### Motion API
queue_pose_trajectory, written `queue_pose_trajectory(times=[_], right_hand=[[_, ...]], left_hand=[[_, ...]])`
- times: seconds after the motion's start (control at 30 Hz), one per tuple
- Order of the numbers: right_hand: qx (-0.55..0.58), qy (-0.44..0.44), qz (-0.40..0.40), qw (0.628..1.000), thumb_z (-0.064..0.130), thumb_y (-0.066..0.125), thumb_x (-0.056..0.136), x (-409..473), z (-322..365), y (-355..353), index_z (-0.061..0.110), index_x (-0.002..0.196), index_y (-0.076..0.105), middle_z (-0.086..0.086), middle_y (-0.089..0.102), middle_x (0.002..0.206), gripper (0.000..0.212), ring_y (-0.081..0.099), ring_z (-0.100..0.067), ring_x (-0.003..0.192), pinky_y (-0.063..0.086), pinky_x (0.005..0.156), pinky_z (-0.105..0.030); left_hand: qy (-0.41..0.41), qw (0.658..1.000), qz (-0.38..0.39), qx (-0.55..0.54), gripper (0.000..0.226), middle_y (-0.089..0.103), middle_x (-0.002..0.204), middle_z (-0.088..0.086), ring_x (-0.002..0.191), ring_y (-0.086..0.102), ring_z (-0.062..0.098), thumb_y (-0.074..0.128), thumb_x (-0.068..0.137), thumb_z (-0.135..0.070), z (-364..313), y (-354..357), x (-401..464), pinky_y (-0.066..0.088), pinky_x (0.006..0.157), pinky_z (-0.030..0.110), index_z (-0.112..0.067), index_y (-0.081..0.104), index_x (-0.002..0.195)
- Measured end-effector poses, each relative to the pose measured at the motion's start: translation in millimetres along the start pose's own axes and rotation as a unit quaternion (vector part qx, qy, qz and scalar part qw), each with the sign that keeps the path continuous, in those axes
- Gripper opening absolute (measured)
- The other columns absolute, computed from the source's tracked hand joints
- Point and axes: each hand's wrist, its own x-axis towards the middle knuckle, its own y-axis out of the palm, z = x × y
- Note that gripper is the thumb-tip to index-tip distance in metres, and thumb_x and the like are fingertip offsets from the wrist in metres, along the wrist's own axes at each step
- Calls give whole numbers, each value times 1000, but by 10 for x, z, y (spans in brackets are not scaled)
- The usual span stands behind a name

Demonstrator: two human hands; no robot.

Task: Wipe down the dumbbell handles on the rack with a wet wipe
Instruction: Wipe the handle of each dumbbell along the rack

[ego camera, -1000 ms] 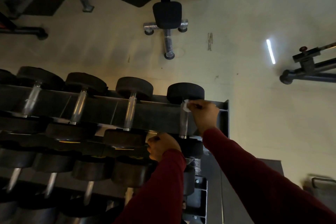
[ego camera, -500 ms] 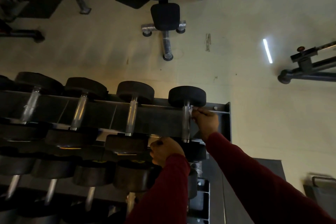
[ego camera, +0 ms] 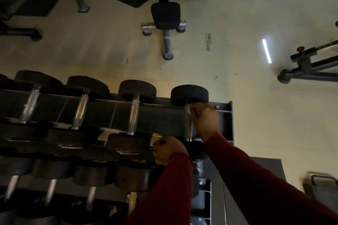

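A dark dumbbell rack (ego camera: 227, 115) carries several black dumbbells with chrome handles on its top shelf. My right hand (ego camera: 205, 120) pinches a small white wet wipe (ego camera: 190, 110) against the far end of the rightmost dumbbell's handle (ego camera: 188, 128), just below its far head (ego camera: 189, 94). My left hand (ego camera: 169, 150) is closed over the near head of that same dumbbell at the shelf's front edge. Both sleeves are dark red.
Lower shelves hold more dumbbells (ego camera: 93, 175). On the pale floor beyond the rack stands a black weight bench (ego camera: 165, 16). Machine frames lie at far left (ego camera: 20, 33) and at right (ego camera: 307, 71). A grey bin (ego camera: 320, 186) sits at lower right.
My right hand slid down the handle a little and has come back up to its far end with the wipe. My left hand has stayed on the near head.
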Motion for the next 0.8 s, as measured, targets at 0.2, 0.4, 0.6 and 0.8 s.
queue_pose_trajectory(times=[0.2, 0.4, 0.6, 0.8], right_hand=[[-197, -234, 69, 949, 5, 74, 75, 19, -187, -116, 7, 109, 71, -13, 71, 106, 34, 67, -30, 99, 59, 73, -37], [-321, -338, 98, 879, 11, 68, 79, 117, -91, -18, 9, 106, 74, -8, 71, 111, 28, 62, -28, 105, 58, 76, -33], [-340, -322, 142, 872, 7, 70, 82, 158, -66, -67, 6, 121, 66, -13, 64, 125, 39, 57, -33, 112, 58, 78, -39], [-266, -238, 113, 927, 9, 61, 88, -26, -167, 7, 5, 134, 59, -15, 58, 134, 47, 60, -29, 104, 55, 81, -36]], left_hand=[[10, 1000, 0, 23, 33, 57, 119, 18, 109, 49, 36, 49, 93, -33, 40, 30, 33, 39, 100, 49, -12, 63, 114], [11, 1000, 3, 21, 34, 57, 123, 21, 112, 49, 40, 50, 94, -30, 4, 7, 10, 36, 100, 45, -10, 62, 119], [8, 1000, 2, 13, 34, 55, 126, 20, 115, 47, 39, 51, 94, -30, -10, -4, -15, 35, 102, 45, -10, 61, 120], [12, 1000, 7, 8, 35, 56, 127, 20, 116, 48, 40, 52, 94, -28, -32, -28, -36, 33, 102, 43, -8, 62, 121]])
